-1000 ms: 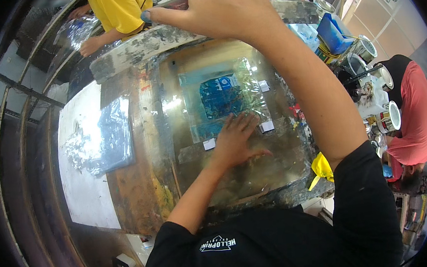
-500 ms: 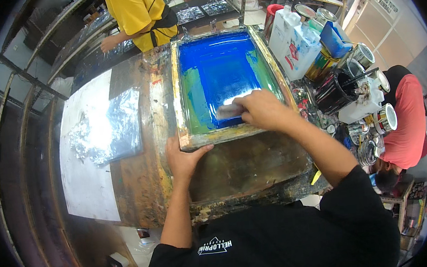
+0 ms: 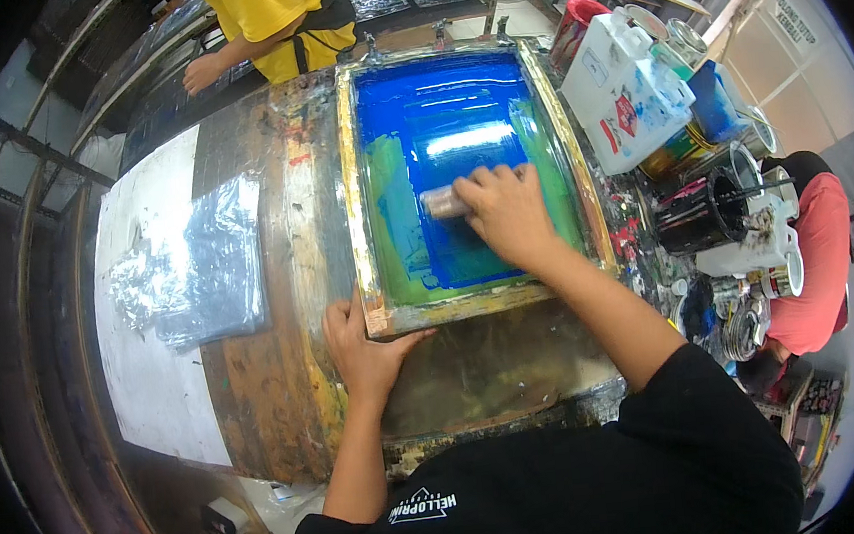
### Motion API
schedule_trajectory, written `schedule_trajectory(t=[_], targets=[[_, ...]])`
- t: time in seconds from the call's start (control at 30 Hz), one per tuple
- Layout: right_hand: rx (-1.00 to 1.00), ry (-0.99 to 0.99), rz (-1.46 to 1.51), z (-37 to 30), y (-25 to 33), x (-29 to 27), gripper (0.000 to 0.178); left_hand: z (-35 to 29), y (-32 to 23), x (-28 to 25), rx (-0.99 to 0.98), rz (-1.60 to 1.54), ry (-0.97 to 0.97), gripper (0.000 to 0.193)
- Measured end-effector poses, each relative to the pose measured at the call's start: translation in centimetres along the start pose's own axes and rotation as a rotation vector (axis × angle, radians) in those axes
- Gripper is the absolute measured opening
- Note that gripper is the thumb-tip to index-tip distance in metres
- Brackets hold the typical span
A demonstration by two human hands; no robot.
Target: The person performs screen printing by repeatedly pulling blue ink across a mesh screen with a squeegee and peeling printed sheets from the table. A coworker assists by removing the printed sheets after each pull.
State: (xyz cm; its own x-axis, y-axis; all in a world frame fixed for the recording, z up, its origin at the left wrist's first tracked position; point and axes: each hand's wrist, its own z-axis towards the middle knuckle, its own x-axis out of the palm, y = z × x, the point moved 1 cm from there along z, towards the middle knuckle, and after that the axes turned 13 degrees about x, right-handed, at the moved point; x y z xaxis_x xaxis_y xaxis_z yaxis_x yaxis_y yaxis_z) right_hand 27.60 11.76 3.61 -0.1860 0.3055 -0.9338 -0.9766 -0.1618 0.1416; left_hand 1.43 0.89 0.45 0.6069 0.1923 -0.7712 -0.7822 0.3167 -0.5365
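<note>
currently the screen frame (image 3: 470,178) lies flat on the stained table (image 3: 275,379), its mesh flooded with blue ink. right hand (image 3: 508,215) sits inside the frame, about mid-mesh, fingers clenched over a squeegee (image 3: 442,203); only the pale end of the tool shows at the hand's left. left hand (image 3: 363,347) presses on the frame's near left corner, fingers spread flat, grasping nothing, thumb along the near rail. blue covers the mesh from the far rail down past the squeegee; green patches show along the frame's left side and near edge. judgement: the stroke looks roughly half done, with the near part of the mesh left to cover; whatever lies under the frame is hidden. left of the frame, a crumpled clear plastic sheet (image 3: 192,270) on white board. right of the frame, a white jug (image 3: 625,101) and ink cans (image 3: 708,210). beyond the frame's far rail, a person in yellow (image 3: 272,18); to its right, a person in red (image 3: 812,257).
</note>
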Motion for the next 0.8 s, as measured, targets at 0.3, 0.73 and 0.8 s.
schedule_trajectory(t=[0.3, 0.73, 0.8], targets=[[0.047, 0.257, -0.051, 13.4, -3.4, 1.6, 0.034, -0.6, 0.7, 0.4, 0.02, -0.061, -0.053, 0.101], [0.04, 0.122, -0.099, 15.7, -3.9, 2.9, 0.038, -1.8, 1.5, 1.3, 0.074, -0.197, -0.182, 0.116], [0.049, 0.134, -0.09, 13.0, -3.5, 1.7, 0.034, -1.8, 1.4, 1.2, 0.071, -0.197, -0.177, 0.114]])
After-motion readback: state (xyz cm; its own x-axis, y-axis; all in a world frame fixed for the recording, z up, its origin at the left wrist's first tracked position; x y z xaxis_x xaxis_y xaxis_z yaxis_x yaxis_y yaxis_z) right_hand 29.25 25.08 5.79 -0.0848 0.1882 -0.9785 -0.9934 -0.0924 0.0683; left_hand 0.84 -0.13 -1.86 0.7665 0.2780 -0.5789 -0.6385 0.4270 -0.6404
